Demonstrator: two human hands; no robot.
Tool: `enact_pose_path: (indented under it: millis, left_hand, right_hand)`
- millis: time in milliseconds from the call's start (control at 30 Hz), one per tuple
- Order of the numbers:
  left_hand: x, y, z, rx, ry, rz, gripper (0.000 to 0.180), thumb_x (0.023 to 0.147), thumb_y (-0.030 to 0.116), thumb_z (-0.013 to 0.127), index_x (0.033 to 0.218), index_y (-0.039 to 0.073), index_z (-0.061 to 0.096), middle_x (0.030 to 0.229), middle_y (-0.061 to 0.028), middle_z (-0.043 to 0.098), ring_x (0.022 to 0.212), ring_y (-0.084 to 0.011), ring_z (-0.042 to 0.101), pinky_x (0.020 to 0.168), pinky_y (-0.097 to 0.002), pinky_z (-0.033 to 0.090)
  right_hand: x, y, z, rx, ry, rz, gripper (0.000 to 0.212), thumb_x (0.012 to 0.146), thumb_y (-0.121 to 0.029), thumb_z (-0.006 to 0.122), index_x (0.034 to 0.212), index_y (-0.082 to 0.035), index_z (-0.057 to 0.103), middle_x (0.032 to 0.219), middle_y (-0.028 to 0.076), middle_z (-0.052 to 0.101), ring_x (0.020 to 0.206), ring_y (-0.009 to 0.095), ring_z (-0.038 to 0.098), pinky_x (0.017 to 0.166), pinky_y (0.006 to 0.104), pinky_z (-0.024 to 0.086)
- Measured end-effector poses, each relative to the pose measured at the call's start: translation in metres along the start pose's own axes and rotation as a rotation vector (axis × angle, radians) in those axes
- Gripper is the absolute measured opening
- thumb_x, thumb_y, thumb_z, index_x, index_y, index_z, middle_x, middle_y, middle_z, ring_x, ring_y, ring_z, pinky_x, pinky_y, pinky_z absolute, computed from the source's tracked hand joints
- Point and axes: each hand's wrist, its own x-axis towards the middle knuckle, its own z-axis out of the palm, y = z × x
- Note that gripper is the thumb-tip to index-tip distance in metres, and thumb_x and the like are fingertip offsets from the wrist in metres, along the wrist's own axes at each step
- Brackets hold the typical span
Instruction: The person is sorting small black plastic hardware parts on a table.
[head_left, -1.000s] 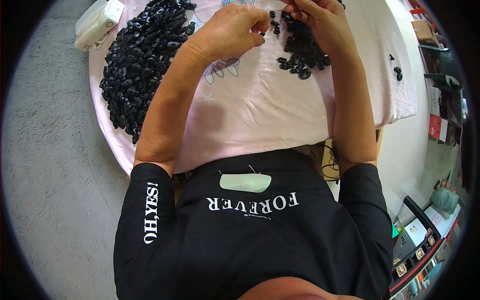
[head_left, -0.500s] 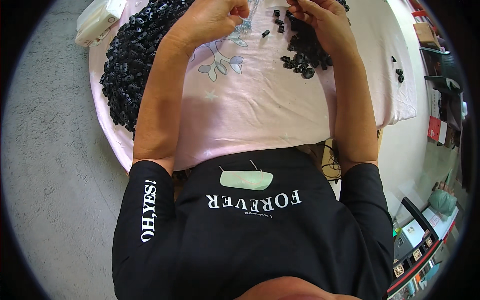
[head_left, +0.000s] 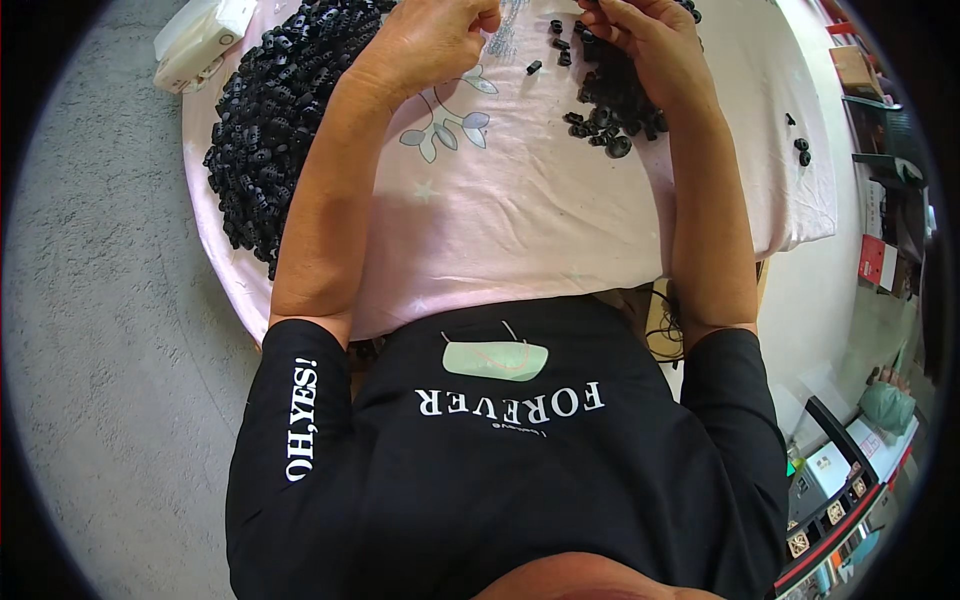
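My left hand [head_left: 432, 45] is at the top edge with its fingers curled closed; whatever they hold is hidden. Beside its fingertips lies a patch of small thin silvery pieces [head_left: 508, 32]. At the upper right, my right hand [head_left: 662, 55] pinches a small black plastic part [head_left: 590, 5], partly cut off by the frame. Under and left of that hand spreads a heap of small black plastic parts [head_left: 605, 90], some of them round. A large pile of black plastic pieces [head_left: 262, 135] lies left of my left forearm.
A pink patterned cloth [head_left: 520, 220] covers the table. A white soft package [head_left: 205, 40] sits at the far left edge. Several loose black parts [head_left: 803, 152] lie to the right. Boxes and shelving [head_left: 880, 260] stand beyond the table.
My left hand has shifted a little to the right, over part of the silvery pieces. My right hand keeps its pinch at nearly the same place.
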Motion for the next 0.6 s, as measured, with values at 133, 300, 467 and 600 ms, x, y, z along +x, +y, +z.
enact_pose_path:
  millis: [133, 300, 467, 600]
  left_hand:
    - [-0.002, 0.011, -0.005, -0.054, -0.021, -0.052, 0.016, 0.085, 0.008, 0.063, 0.096, 0.000, 0.073, 0.091, -0.0212, 0.073, 0.089, -0.0377, 0.071, 0.082, -0.0443, 0.056]
    - [-0.003, 0.018, -0.005, -0.145, -0.105, -0.023, 0.015, 0.084, 0.008, 0.065, 0.092, 0.000, 0.073, 0.091, -0.0219, 0.073, 0.089, -0.0374, 0.072, 0.083, -0.0444, 0.056]
    - [0.000, 0.010, 0.009, -0.029, -0.091, 0.001, 0.013, 0.084, 0.009, 0.064, 0.090, 0.001, 0.073, 0.091, -0.0232, 0.073, 0.091, -0.0385, 0.071, 0.083, -0.0461, 0.056]
    - [0.000, 0.012, 0.011, 0.019, -0.112, -0.003, 0.013, 0.085, 0.009, 0.062, 0.088, 0.001, 0.072, 0.089, -0.0236, 0.072, 0.090, -0.0405, 0.070, 0.082, -0.0476, 0.055]
  right_hand:
    - [0.000, 0.001, 0.000, -0.003, 0.006, -0.006, 0.016, 0.101, -0.009, 0.064, 0.115, -0.003, 0.069, 0.093, 0.003, 0.070, 0.079, 0.010, 0.067, 0.075, 0.0239, 0.057]
    - [-0.001, 0.000, -0.001, -0.012, 0.004, -0.023, 0.015, 0.101, -0.009, 0.064, 0.113, -0.003, 0.070, 0.092, 0.002, 0.070, 0.079, 0.010, 0.066, 0.074, 0.0238, 0.057]
    - [0.000, 0.000, -0.001, 0.000, -0.011, -0.030, 0.014, 0.101, -0.009, 0.065, 0.113, -0.003, 0.070, 0.091, 0.002, 0.070, 0.078, 0.010, 0.066, 0.074, 0.0239, 0.057]
    - [-0.003, -0.002, 0.003, -0.007, -0.015, -0.034, 0.014, 0.100, -0.008, 0.064, 0.112, -0.003, 0.070, 0.090, 0.003, 0.070, 0.076, 0.010, 0.066, 0.071, 0.0227, 0.056]
